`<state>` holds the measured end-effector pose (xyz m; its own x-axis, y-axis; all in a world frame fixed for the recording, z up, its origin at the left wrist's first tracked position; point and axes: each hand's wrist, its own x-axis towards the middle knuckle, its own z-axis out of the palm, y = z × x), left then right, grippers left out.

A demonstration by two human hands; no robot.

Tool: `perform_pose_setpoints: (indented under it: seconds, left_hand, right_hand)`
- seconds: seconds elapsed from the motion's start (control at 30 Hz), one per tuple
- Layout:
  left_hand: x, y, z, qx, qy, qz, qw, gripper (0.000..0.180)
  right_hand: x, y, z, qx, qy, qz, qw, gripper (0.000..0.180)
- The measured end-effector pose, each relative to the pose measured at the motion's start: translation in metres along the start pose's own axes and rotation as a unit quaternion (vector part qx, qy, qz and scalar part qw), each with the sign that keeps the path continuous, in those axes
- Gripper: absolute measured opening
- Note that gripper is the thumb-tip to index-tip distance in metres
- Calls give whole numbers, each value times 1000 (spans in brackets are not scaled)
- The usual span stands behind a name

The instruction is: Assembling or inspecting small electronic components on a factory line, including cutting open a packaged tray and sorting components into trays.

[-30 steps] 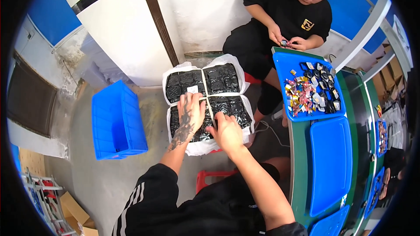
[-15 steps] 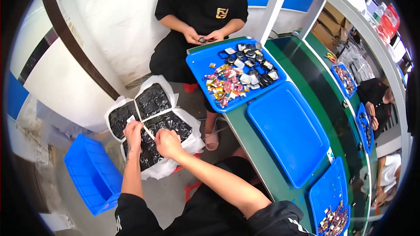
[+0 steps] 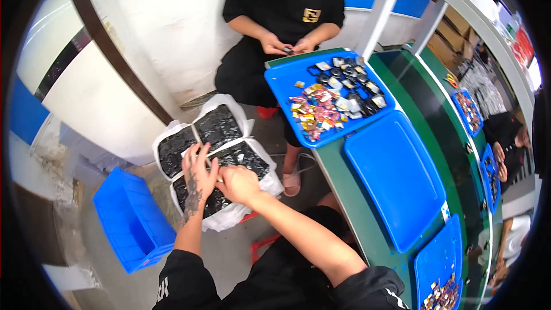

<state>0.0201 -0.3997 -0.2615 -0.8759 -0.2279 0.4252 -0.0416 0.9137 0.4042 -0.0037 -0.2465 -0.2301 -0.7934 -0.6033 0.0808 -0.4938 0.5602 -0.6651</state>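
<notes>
Now the left hand [image 3: 197, 171] lay over the bundle [image 3: 234, 156], with its fingers spread apart and its thumb held out to the side. The right hand [image 3: 239, 183] was just beside it, on the near right part of the bundle, and its fingers were curled in. A pale bit showed by its thumb, but I cannot tell if the hand was closed on it. The two hands were very close together.

The bundle sat low down, left of the table [image 3: 338, 181] and right of the blue bin [image 3: 129, 195]. It was made of shiny black packs, with white wrap [image 3: 227, 220] puffing out all around. A pale strap [image 3: 221, 146] crossed over the top and split it into four parts. Some of the strap was hidden by the hands. A bit of red showed under the near right edge of the bundle.

On the table, three blue trays stood in a row. The far tray [image 3: 281, 95] had black parts on its right and a pile of small shiny bits on its left. The middle tray [image 3: 396, 183] came next, and the near tray [image 3: 427, 258] had small bits at its near end.

Past the far tray, a person [image 3: 281, 11] in black held a small dark thing.
</notes>
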Motion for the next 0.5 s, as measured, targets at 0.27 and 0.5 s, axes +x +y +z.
perform_pose_setpoints:
  seconds: [0.27, 0.5]
  left_hand:
    - [14, 6, 2, -69, 15, 1, 998, 28]
    - [-7, -29, -4, -54, 65, 44, 995, 26]
  right_hand:
    - [21, 28, -30, 13, 233, -67, 970, 22]
    - [28, 33, 31, -73, 161, -130, 976, 31]
